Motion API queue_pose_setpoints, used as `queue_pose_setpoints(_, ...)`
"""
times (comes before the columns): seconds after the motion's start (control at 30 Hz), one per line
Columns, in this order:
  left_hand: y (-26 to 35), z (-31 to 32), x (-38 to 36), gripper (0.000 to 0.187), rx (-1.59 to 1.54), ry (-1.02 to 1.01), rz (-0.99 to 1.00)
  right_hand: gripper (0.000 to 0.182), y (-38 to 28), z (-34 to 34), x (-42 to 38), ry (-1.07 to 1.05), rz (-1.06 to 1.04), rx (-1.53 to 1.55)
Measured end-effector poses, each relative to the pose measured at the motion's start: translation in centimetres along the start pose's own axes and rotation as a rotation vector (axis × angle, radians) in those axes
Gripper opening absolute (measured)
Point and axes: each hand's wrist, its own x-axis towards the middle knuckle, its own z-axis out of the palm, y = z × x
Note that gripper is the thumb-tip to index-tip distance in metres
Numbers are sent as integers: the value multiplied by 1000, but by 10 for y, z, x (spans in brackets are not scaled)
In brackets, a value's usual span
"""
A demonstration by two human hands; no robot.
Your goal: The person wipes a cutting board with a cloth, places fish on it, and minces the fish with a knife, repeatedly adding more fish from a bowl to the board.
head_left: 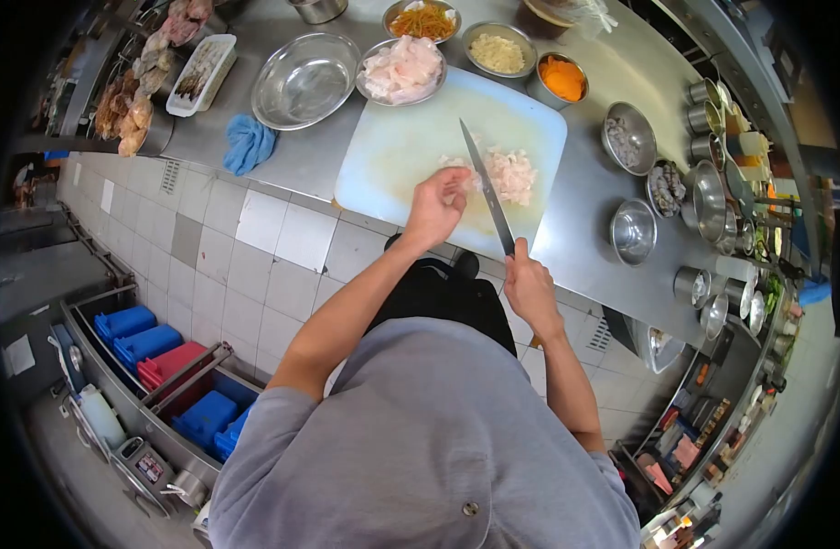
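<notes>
A long knife [491, 197] is held by its handle in my right hand [529, 282], its blade pointing up and left over the white cutting board [383, 165]. Diced pale meat [513, 177] lies on the board just right of the blade. On the blade's left side, my left hand [437, 203] has its fingers curled against a small piece of pale meat, partly hidden by the fingers. A metal bowl of larger pale meat pieces [402, 70] rests at the board's upper left edge.
An empty metal basin [306, 80] and a blue cloth [249, 144] are left of the board. Bowls of orange food [563, 77] and chopped pale food [497, 52] stand behind it. Several metal bowls, one empty [634, 231], line the right side. A white tray [202, 75] sits far left.
</notes>
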Motion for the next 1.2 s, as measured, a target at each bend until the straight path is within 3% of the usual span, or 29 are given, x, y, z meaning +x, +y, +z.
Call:
queue_pose_setpoints(0.07, 17, -15, 13, 34, 97, 23, 149, 21, -7, -9, -7, 3, -22, 15)
queue_pose_setpoints(0.2, 30, -70, 62, 29, 378, 169, 227, 17, -11, 17, -18, 79, -185, 38)
queue_pose_setpoints(0.43, 34, -113, 153, 26, 571, 239, 313, 16, 0, 30, 0, 146, -25, 84)
queue_pose_setpoints(0.57, 36, -111, 191, 27, 794, 167, 645, 17, 4, 3, 9, 189, 45, 47)
queue_pose_setpoints(0.67, 46, -104, 204, 30, 961, -9, 444, 16, 8, -10, 13, 198, 51, 68)
queue_pose_setpoints(0.77, 54, -97, 205, 30, 1227, 8, 449, 15, 6, -14, 16, 237, 59, 142)
queue_pose_setpoints(0.87, 56, -100, 211, 30, 1276, -62, 301, 16, 8, -18, 17, 240, 73, 236)
queue_pose_setpoints(1.03, 67, -114, 217, 37, 1076, -175, 177, 19, 1, -14, 9, 89, 62, 362)
queue_pose_setpoints(1.17, 92, -119, 211, 43, 788, -186, 42, 18, -4, 23, -4, -16, -161, 180)
queue_pose_setpoints(1.2, 96, -121, 208, 43, 756, -164, 88, 18, 4, 40, -2, 71, -284, 157)
